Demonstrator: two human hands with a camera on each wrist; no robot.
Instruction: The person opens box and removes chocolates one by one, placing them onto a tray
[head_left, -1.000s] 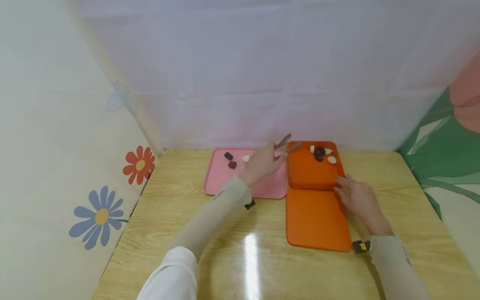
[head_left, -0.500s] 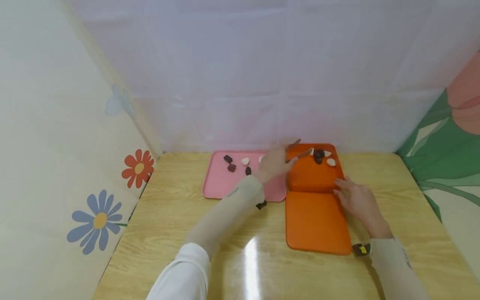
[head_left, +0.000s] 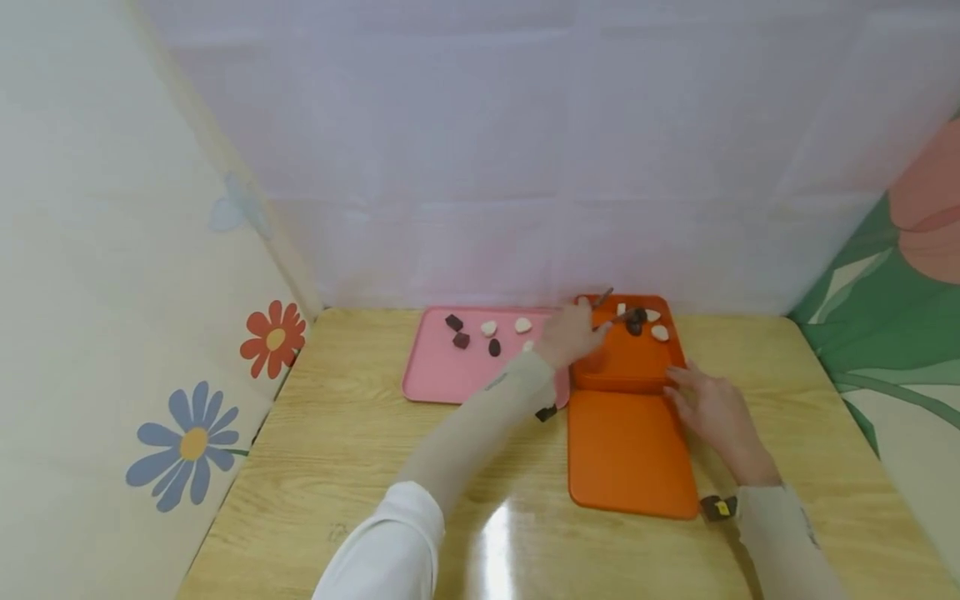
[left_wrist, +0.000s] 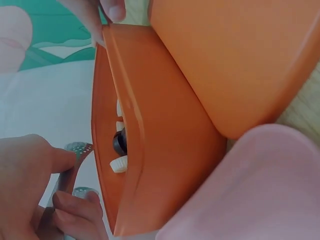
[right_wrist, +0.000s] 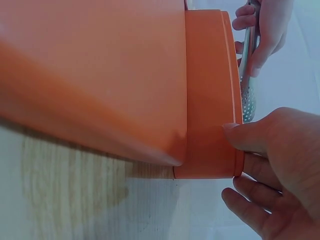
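My left hand (head_left: pixel 567 335) grips metal tongs (head_left: pixel 622 317) with perforated ends, their two arms spread apart over the orange box (head_left: pixel 618 358). Inside the box, dark brown chocolate-like pieces (head_left: pixel 635 327) and white ones (head_left: pixel 660 333) lie near the back right. One tong end reaches the dark pieces in the head view; whether it touches them I cannot tell. My right hand (head_left: pixel 712 412) holds the box at its front right corner, the thumb on the outer wall in the right wrist view. The left wrist view shows the tongs (left_wrist: pixel 75 160) by the box's rim, its wall hiding most pieces.
Left of the box lies a pink tray (head_left: pixel 442 375) bearing several dark and white pieces, partly covered by my left arm. A flat orange lid (head_left: pixel 630 454) rests in front of the box. A pale cloth wall (head_left: pixel 450 167) stands behind the table (head_left: pixel 337 433).
My left hand has moved right with the tongs, from above the pink tray to above the orange box. More pieces on the tray now show. My right hand stays at the box corner.
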